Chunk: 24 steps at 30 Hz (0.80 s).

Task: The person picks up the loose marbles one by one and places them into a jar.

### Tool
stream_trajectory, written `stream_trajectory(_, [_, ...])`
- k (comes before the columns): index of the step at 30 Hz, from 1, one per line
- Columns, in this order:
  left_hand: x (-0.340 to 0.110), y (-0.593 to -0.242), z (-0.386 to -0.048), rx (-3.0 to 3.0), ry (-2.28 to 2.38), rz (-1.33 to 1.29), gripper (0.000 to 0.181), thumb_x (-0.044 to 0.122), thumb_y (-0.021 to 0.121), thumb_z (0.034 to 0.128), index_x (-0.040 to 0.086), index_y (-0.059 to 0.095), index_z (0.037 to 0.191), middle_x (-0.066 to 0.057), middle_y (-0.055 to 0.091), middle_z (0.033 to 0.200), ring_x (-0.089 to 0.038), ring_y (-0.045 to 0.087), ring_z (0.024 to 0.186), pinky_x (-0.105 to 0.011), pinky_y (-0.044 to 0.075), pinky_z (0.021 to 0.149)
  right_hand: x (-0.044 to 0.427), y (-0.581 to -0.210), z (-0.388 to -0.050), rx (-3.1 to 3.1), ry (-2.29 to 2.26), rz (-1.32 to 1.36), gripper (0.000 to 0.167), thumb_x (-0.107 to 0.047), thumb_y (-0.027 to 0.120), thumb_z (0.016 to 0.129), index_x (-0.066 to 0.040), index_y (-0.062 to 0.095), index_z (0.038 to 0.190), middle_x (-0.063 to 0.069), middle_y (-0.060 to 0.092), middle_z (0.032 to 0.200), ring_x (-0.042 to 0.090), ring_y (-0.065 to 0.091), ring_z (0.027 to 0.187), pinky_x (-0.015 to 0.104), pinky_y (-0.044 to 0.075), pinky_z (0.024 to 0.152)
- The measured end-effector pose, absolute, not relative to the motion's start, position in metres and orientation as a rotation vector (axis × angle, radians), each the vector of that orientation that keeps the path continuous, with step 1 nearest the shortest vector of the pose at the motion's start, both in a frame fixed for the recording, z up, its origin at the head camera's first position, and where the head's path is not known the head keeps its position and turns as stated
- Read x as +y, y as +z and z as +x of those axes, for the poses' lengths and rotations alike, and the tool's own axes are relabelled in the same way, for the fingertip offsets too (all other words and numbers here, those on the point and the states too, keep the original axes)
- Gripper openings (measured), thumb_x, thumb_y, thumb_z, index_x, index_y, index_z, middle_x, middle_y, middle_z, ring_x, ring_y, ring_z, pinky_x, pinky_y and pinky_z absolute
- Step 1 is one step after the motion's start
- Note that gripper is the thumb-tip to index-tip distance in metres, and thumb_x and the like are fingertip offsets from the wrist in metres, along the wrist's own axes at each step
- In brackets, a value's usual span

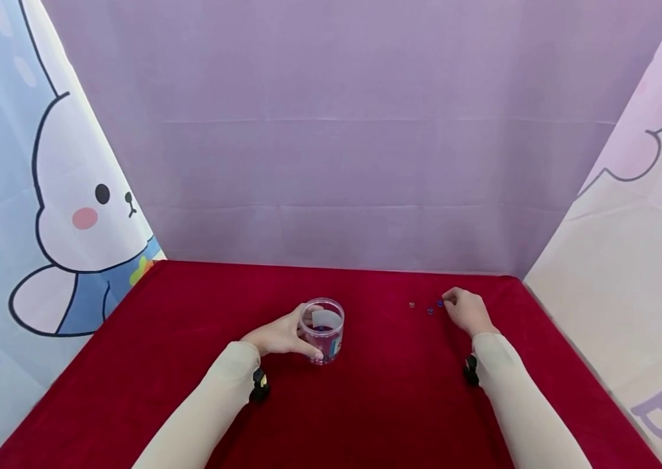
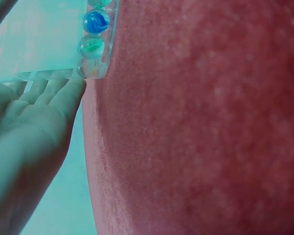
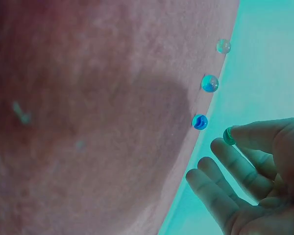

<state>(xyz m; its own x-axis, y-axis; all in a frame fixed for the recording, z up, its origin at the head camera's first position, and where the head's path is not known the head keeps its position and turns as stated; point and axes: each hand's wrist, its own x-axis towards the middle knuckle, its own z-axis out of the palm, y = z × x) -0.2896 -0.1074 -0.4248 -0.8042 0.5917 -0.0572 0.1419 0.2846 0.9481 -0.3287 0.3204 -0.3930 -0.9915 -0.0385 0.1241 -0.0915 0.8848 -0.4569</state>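
My left hand (image 1: pixel 276 337) grips a clear plastic jar (image 1: pixel 331 355) round its side, its mouth facing up. Marbles lie in the bottom of that jar; the left wrist view shows a blue marble (image 2: pixel 96 22) and a green marble (image 2: pixel 91 47) through the wall. Over to the right, my right hand (image 1: pixel 467 312) pinches a green marble (image 3: pixel 228 136) between thumb and forefinger, the other fingers loosely bent. Close by on the cloth lie a dark blue marble (image 3: pixel 200 122), a lighter blue marble (image 3: pixel 209 83) and a clear marble (image 3: pixel 223 46), roughly in a row.
A red cloth (image 1: pixel 377 404) covers the table. Behind it hangs a plain purple curtain (image 1: pixel 366 163). Printed fabric stands on both sides, with a cartoon rabbit (image 1: pixel 84 176) at the left. A small black device (image 1: pixel 260 385) is strapped at each wrist.
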Motion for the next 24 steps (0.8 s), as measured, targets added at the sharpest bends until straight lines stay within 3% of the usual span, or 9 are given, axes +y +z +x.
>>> stream_trajectory(24, [-0.107, -0.425, -0.290, 2.163, 1.522, 0.651, 0.091, 0.021, 0.086, 0.0815, 0.017, 0.027, 0.152, -0.007, 0.046, 0.142, -0.026, 0.041, 0.131, -0.044, 0.048, 0.100, 0.272, -0.374, -0.317, -2.804, 0.768, 0.374, 0.019, -0.005, 0.061, 0.098, 0.000, 0.068, 0.115, 0.018, 0.068, 0.112, 0.034, 0.063, 0.100, 0.049, 0.052, 0.084])
